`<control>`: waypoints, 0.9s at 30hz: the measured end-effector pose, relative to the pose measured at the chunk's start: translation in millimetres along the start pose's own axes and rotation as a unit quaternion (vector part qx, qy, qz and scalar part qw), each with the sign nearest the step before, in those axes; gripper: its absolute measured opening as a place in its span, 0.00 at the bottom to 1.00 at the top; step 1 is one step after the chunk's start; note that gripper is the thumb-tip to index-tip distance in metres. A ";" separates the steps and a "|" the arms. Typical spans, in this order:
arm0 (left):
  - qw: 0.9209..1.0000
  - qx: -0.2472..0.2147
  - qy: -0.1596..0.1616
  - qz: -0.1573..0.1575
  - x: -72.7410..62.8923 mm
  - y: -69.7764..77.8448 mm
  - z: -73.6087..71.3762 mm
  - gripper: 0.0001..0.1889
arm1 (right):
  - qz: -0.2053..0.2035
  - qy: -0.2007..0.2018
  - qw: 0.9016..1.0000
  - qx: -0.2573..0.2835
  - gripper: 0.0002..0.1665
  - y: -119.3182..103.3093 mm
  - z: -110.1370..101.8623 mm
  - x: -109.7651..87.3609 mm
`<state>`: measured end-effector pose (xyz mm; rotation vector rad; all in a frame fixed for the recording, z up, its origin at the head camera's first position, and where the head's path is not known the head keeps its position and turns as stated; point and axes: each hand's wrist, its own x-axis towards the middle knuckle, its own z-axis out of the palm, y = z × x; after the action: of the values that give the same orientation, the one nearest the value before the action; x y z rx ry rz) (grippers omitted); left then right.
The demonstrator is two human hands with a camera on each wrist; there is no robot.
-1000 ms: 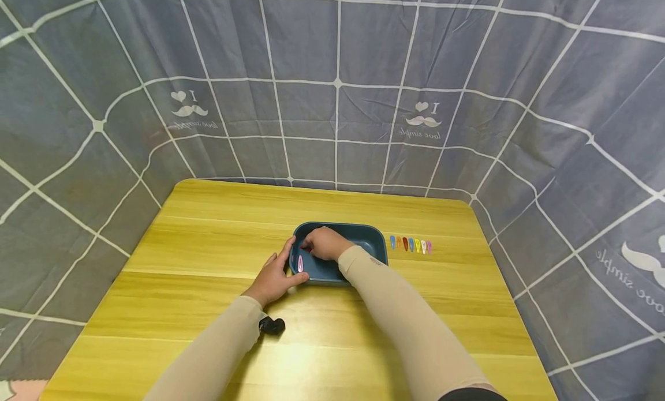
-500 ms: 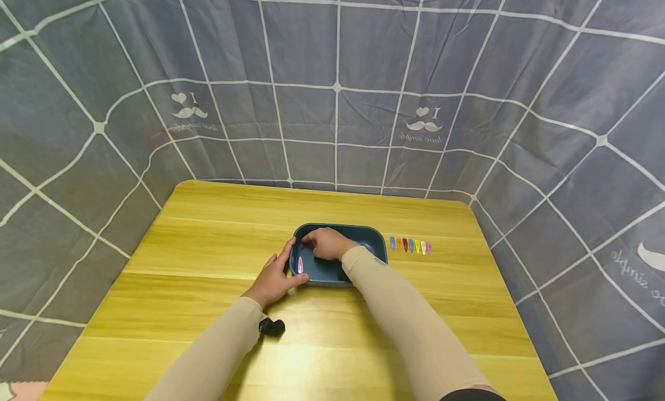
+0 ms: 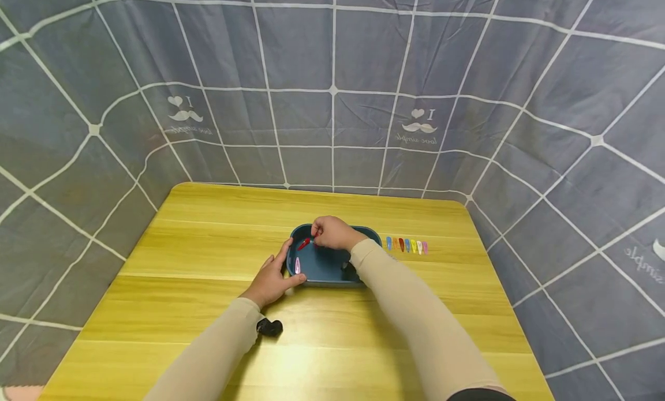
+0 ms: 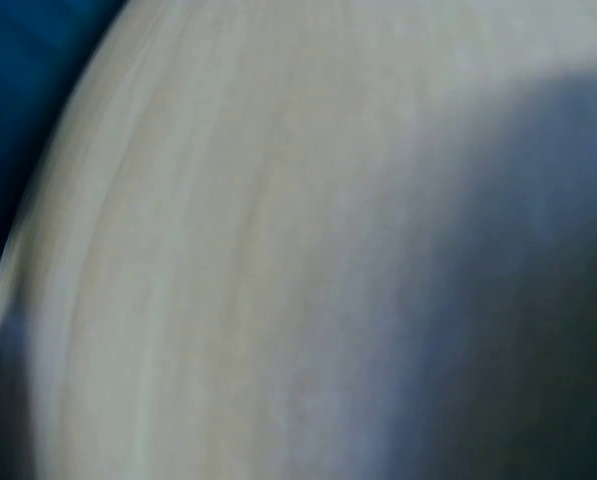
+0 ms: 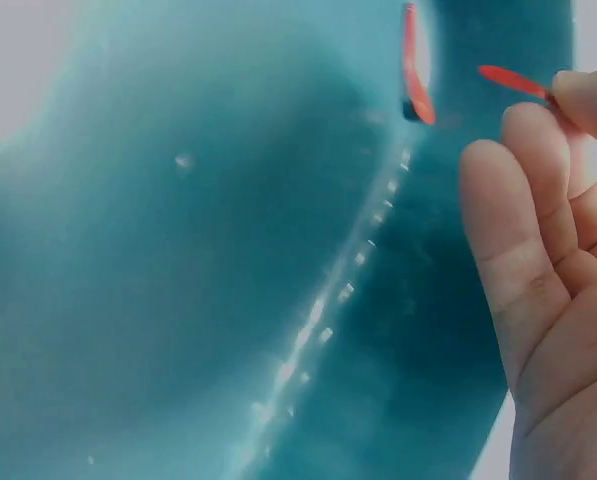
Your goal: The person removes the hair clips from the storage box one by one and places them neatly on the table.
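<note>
Right hand (image 3: 335, 233) farther right with clip (image 5: 511, 79)

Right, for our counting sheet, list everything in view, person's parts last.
Table: 1, yellow wood pattern, centre
Tray: 1, dark teal, on table
Snap clip row: 7; blue, orange, dark red, blue, yellow, white, pink; right of tray
Pink snap clip: 1, pink, tray's near left
Lying red snap clip: 1, red, tray's far left
Held red snap clip: 1, red, right hand
Grid curtain: count unclear, grey, behind table
Unclear item: 1, pale pink, head view's bottom-left
Wrist device: 1, black, left wrist
Sleeves: 2, beige, forearms
Dark fabric: 1, black, right arm
Left hand: 1, at tray's left end
Right hand: 1, over tray
</note>
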<state>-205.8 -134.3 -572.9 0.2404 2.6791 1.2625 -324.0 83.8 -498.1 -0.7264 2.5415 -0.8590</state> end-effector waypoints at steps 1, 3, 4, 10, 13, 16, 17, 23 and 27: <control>1.000 0.000 -0.001 0.001 -0.2 -0.6 0.1 0.54 | 0.003 0.006 1.000 0.005 0.06 0.3 -2.0 -2.0; 1.000 0.000 -0.002 0.000 -0.6 -1.9 0.3 0.54 | 0.007 0.015 1.000 0.007 0.05 1.1 -5.8 -5.8; 1.000 0.000 -0.003 -0.001 -0.8 -2.6 0.4 0.54 | 0.008 0.019 1.000 0.005 0.06 1.4 -7.8 -7.8; 1.000 0.002 -0.009 -0.005 -2.8 -5.3 0.6 0.55 | 0.017 0.036 0.999 0.008 0.17 3.5 -20.3 -22.2; 1.000 -0.001 -0.008 -0.005 -4.5 -4.9 0.1 0.55 | 0.021 0.047 0.998 0.020 0.17 7.0 -26.0 -28.9; 1.000 0.001 -0.006 -0.004 -5.8 -4.5 -0.6 0.55 | 0.024 0.056 0.997 0.038 0.17 10.6 -32.6 -35.5; 1.000 0.001 -0.005 -0.005 -6.0 -4.4 -0.8 0.55 | 0.025 0.059 0.997 0.043 0.18 11.9 -35.1 -37.6; 1.000 0.008 -0.003 -0.002 -7.0 -5.6 -0.5 0.54 | 0.047 0.070 0.992 0.091 0.18 18.5 -48.2 -50.0; 1.000 0.003 -0.005 0.001 -8.1 -5.0 -1.0 0.55 | 0.062 0.086 0.986 0.130 0.16 21.2 -56.2 -59.3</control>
<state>-198.6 -139.9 -575.4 0.2508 2.6765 1.2499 -310.8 157.7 -459.5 -0.4245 2.5214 -1.2270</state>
